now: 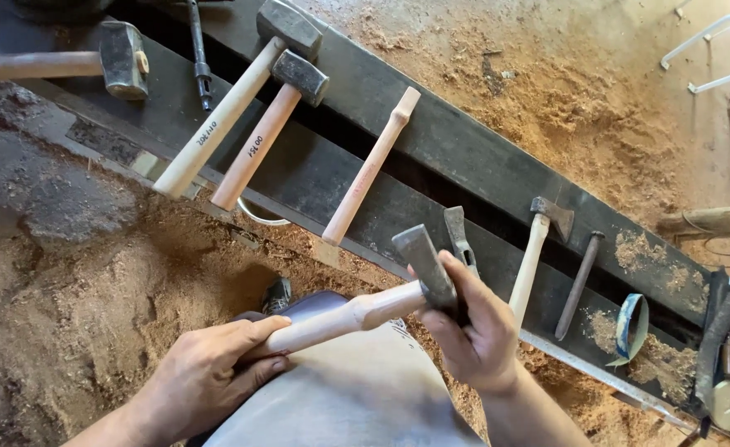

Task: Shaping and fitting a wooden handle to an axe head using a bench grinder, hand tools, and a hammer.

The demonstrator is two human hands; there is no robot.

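Observation:
My left hand (pixel 208 372) grips the lower end of a pale wooden handle (pixel 340 319) that lies across my lap. My right hand (pixel 473 331) is wrapped around a dark steel hammer head (pixel 423 261) seated on the handle's upper end. Just beyond my right hand, a second loose metal head (pixel 458 236) rests on the edge of the dark bench (pixel 464 149).
On the bench lie two sledgehammers (pixel 286 79) with light handles, a bare wooden handle (pixel 369 170), a small hatchet (pixel 543 236), a steel punch (pixel 578 285) and a tape roll (pixel 630 327). Another hammer (pixel 121 60) sits far left. Sawdust covers the ground.

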